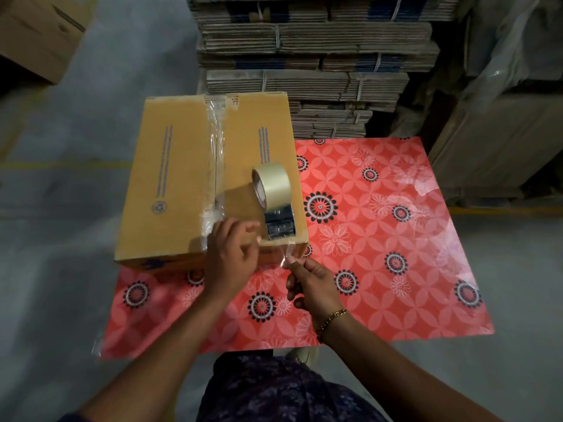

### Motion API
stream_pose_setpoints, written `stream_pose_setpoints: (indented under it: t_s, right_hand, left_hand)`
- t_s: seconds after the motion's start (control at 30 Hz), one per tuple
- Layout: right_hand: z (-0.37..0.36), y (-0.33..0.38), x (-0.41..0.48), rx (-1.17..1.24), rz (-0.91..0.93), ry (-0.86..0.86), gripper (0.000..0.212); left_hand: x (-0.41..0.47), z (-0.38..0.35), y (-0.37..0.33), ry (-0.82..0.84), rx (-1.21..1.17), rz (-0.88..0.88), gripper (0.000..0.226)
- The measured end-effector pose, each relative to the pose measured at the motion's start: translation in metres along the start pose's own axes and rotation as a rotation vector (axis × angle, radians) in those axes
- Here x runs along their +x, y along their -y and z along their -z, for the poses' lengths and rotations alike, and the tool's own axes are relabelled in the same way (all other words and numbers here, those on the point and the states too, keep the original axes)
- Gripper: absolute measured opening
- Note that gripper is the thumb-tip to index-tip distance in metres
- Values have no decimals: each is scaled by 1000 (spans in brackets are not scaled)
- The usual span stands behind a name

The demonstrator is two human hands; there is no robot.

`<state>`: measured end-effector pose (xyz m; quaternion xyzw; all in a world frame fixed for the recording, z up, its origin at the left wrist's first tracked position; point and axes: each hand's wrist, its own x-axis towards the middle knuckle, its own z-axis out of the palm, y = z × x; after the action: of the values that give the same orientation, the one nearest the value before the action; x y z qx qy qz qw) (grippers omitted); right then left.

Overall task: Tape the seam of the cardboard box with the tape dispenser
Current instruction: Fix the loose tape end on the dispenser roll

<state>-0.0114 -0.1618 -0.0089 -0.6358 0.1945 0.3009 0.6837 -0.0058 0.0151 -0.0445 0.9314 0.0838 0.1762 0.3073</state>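
A closed yellow-brown cardboard box lies on the left part of a red flowered table. Clear tape runs along its centre seam from the far edge to the near edge. A tape dispenser with a pale roll rests on the box top near its right front corner. My left hand lies at the box's near edge, fingers apart, fingertips close to the dispenser. My right hand is below the corner and pinches the free end of the clear tape strip that leads up to the dispenser.
The red flowered tablecloth covers the table to the right of the box. Bundled stacks of flat cardboard rise behind the table. Another brown box sits at the far left, wrapped goods at the right, grey floor around.
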Motion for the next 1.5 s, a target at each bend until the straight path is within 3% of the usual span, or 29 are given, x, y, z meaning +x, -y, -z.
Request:
stream_pose_setpoints:
  t_s: [0.17,0.43,0.5,0.6,0.67,0.77,0.87,0.9,1.03,1.1,1.5]
  right_hand:
    - [-1,0,0,-11,5,12,24]
    - [0,3,-2,2,35,25,24]
    - [-1,5,-4,13,36,42,32]
    - [-5,9,-9,37,-3,116,60]
    - [-3,11,-10,19,14,138,67]
    - [14,8,-8,-76,165,44,44]
    - [34,2,1,-264,317,-44,9]
    - [39,1,5,-353,367,-51,9]
    - [45,6,19,-652,591,-12,48]
    - [45,11,25,-730,677,23,53]
    - [45,23,36,-887,910,56,10]
  left_hand:
    - [-27,-3,-15,63,78,-141,36]
    - [-24,-1,-23,58,53,-209,7]
    - [-23,0,-25,64,21,-170,6]
    - [-23,-4,-24,84,-38,-107,3]
    - [-23,-5,-19,100,-89,-54,20]
    - [-23,-5,-15,103,-130,-2,5]
    - [-22,-4,-16,103,-181,43,8]
    - [-22,-4,-16,104,-201,50,9]
    - [-24,-6,-17,114,-273,87,8]
    - [-25,-6,-19,118,-301,106,9]
    - [-25,-4,-22,123,-349,136,11]
